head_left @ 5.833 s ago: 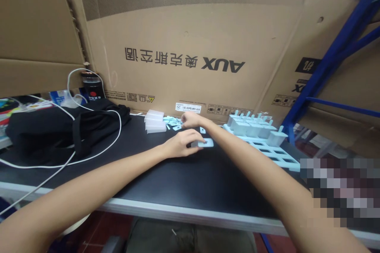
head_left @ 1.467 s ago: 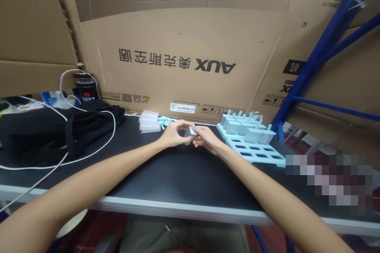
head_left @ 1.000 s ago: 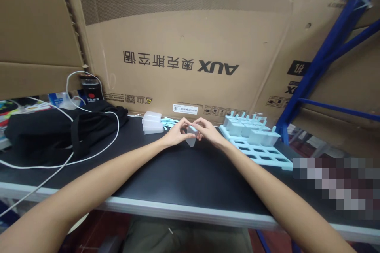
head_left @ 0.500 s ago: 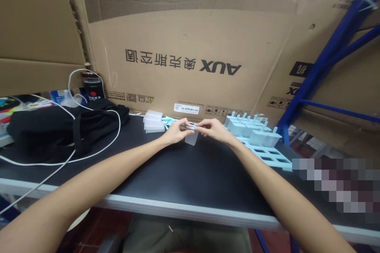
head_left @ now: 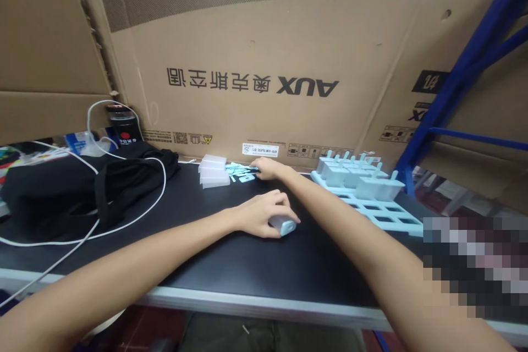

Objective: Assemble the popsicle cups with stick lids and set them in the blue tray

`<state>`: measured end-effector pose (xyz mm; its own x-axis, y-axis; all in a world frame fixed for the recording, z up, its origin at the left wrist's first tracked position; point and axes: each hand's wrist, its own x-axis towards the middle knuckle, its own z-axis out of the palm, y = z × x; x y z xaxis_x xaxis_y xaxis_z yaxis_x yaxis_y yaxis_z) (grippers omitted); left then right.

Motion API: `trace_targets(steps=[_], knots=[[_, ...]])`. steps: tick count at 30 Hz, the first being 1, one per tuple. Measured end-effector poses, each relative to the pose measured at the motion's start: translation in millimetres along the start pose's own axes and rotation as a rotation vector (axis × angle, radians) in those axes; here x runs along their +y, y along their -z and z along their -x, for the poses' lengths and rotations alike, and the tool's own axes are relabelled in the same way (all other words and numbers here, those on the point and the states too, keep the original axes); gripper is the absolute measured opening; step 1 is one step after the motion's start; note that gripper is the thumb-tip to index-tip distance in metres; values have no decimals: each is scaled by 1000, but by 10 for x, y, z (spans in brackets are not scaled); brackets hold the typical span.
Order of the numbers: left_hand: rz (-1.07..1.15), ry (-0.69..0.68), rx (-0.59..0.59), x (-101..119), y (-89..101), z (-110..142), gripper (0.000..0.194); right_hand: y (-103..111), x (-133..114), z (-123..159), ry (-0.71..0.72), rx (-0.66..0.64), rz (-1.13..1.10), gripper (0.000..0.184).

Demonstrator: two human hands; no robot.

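Observation:
My left hand (head_left: 266,214) is closed around a translucent ice pop mold (head_left: 277,222), which lies tilted with its light blue lid (head_left: 287,227) facing right. The lid has a slot in its middle. Farther back, my right hand (head_left: 266,168) has its fingers bent down at the right end of a pile of light blue sticks and lids (head_left: 241,170); whatever its fingertips pinch is too small to make out. To the left of the pile lie several translucent molds (head_left: 214,170) in a row.
A light blue rack (head_left: 373,210) at the right holds several molds with upright sticks (head_left: 377,187). On the left are a black cloth bag (head_left: 53,192), a white cable (head_left: 165,176) and a dark jar (head_left: 124,124). A large cardboard sheet (head_left: 247,22) stands behind the black table (head_left: 214,261).
My hands have parted. The left has come nearer with the mold, now turned on its side with its lid to the right. My right hand has let go and moved back to the blue pile.

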<state>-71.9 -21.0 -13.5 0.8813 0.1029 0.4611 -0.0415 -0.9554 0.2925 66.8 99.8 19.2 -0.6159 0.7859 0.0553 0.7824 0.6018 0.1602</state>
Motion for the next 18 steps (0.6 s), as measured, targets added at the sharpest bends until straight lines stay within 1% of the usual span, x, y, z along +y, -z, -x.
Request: trace_targets(steps=[2, 4, 7, 9, 11, 15, 18], knots=[[13, 0, -6, -16, 21, -6, 44, -9, 7, -46, -48, -51, 31, 34], [44, 13, 5, -41, 44, -12, 41, -5, 23, -69, -74, -67, 41, 29], [83, 115, 44, -95, 69, -10, 39, 16, 46, -89, -111, -80, 53, 34], [113, 215, 94, -132, 74, -3, 41, 25, 54, -100, -143, -95, 59, 38], [165, 287, 162, -159, 71, 5, 41, 24, 58, -110, -182, -116, 68, 38], [293, 384, 276, -170, 61, 10, 37, 21, 60, -117, -224, -130, 79, 39], [384, 436, 339, -173, 55, 3, 35, 45, 73, -98, -231, -135, 69, 34]])
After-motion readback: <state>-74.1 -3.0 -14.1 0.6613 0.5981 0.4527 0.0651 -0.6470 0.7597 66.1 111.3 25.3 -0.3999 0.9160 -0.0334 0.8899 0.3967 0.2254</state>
